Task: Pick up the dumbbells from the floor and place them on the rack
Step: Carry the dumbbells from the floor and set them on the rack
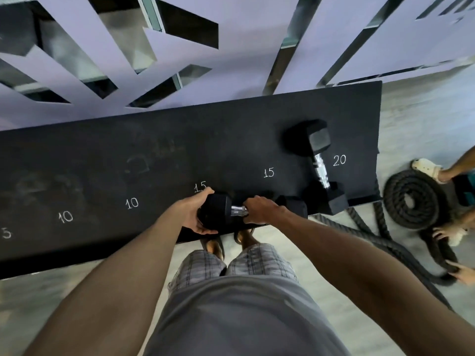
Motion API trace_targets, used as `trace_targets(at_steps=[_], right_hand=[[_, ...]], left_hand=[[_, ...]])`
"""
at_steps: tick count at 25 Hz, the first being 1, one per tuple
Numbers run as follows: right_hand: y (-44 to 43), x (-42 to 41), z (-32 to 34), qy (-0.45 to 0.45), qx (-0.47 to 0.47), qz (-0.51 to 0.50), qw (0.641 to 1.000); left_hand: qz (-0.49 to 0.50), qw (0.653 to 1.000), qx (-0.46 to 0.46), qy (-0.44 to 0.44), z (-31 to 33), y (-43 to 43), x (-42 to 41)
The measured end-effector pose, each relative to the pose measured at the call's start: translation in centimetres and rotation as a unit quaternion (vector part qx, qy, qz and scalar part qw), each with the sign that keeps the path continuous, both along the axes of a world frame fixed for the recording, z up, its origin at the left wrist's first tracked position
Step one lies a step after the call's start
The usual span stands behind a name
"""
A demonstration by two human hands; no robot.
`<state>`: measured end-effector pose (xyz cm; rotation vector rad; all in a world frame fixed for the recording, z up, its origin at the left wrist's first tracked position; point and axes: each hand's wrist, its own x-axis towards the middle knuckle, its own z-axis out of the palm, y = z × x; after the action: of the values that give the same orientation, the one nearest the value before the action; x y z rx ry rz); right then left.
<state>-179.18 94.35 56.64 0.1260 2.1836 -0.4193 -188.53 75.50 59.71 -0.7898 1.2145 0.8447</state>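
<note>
Black rubber hex dumbbell (226, 210) with a shiny knurled handle sits at the near edge of the matte black rack (154, 155), long axis running along that edge. Left hand (199, 214) cups its left head, right hand (262, 209) wraps the handle. A second hex dumbbell (318, 165) lies crosswise at the rack's right end, by the chalked 20.

Seen from above: bare forearms with no sleeves reaching the wrists, no watch or rings visible on the left hand (195, 214) or right hand (262, 209). Grey T-shirt (239, 319) filling the lower frame, plain and unmarked. Below it, grey-and-white plaid shorts (231, 263) with thin dark check lines. Dark open sandals (215, 246) on the feet, straps barely distinguishable.
</note>
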Motion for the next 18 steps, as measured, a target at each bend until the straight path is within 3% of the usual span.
trace_targets(at_steps=[13,18], right_hand=[[9.1,-4.4,-1.6,-0.047,-0.008,0.175,0.983],[9.9,-4.4,-2.0,-0.036,-0.014,0.204,0.978]], left_hand=[[0.187,0.981,0.030,-0.037,-4.6,5.2,4.3],[0.160,0.986,0.048,0.003,-4.4,4.9,5.1]])
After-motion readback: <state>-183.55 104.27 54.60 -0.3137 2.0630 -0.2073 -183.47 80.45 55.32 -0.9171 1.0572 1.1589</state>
